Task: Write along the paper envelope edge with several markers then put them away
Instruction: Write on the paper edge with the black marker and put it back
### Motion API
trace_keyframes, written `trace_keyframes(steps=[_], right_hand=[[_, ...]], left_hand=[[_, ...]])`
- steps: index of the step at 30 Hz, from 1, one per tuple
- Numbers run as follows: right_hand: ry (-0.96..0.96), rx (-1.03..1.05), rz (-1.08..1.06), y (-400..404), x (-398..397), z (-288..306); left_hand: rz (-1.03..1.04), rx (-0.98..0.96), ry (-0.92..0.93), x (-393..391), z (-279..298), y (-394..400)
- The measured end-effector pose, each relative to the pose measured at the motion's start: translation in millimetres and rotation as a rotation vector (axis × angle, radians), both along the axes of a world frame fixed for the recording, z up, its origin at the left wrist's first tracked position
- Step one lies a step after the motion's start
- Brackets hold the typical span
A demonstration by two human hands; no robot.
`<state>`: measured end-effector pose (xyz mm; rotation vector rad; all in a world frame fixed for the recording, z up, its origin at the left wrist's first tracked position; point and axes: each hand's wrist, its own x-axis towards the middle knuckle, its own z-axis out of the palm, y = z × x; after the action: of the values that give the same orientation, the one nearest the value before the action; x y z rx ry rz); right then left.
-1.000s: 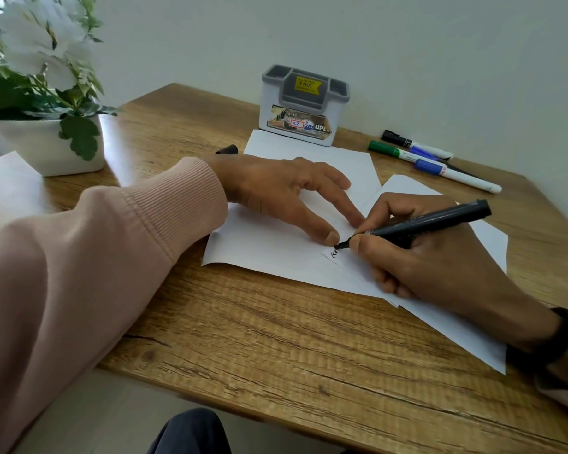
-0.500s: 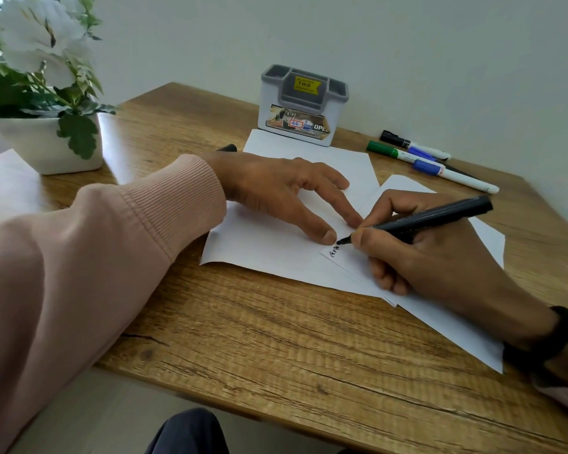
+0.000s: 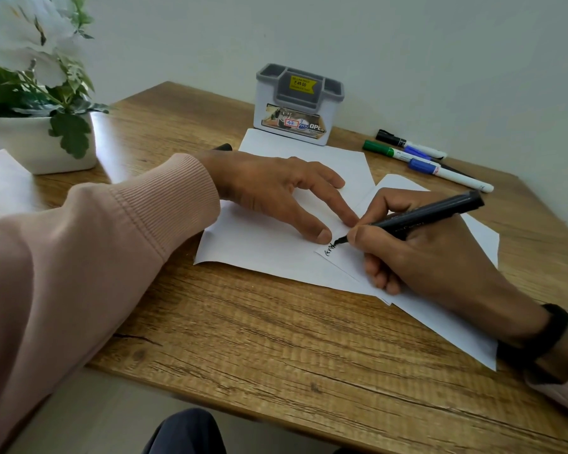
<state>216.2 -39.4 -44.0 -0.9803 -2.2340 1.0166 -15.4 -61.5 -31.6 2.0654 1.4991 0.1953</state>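
Envelope (image 3: 417,309) lies right of centre on the desk (image 3: 276,339), its written edge running up-left. Right hand (image 3: 433,257) pinches the marker (image 3: 417,216), tip on that edge; left hand (image 3: 276,188), fingers (image 3: 322,235) spread, presses just beside.

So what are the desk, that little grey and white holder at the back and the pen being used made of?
The desk looks like wood or a wood-print laminate: brown grain lines, matte, with a dark crack-like mark. The holder seems moulded plastic, smooth white walls with a grey rim and stickers. The black marker in the right hand looks like matte plastic.
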Motion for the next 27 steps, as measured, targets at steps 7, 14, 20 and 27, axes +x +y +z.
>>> trace_keyframes(steps=[7,14,20,27], right_hand=[[0.003,-0.003,-0.013,-0.2,0.4,0.3],[0.000,-0.001,-0.039,0.0,-0.3,0.1],[-0.012,-0.004,-0.058,0.5,0.0,0.4],[-0.003,-0.010,-0.078,1.5,0.3,-0.1]], left_hand=[[-0.004,-0.012,-0.004,0.5,0.7,0.7],[-0.001,-0.008,0.008,0.7,1.4,0.4],[0.000,0.004,0.013,-0.3,0.8,0.8],[0.001,0.007,0.018,-0.5,0.3,1.4]])
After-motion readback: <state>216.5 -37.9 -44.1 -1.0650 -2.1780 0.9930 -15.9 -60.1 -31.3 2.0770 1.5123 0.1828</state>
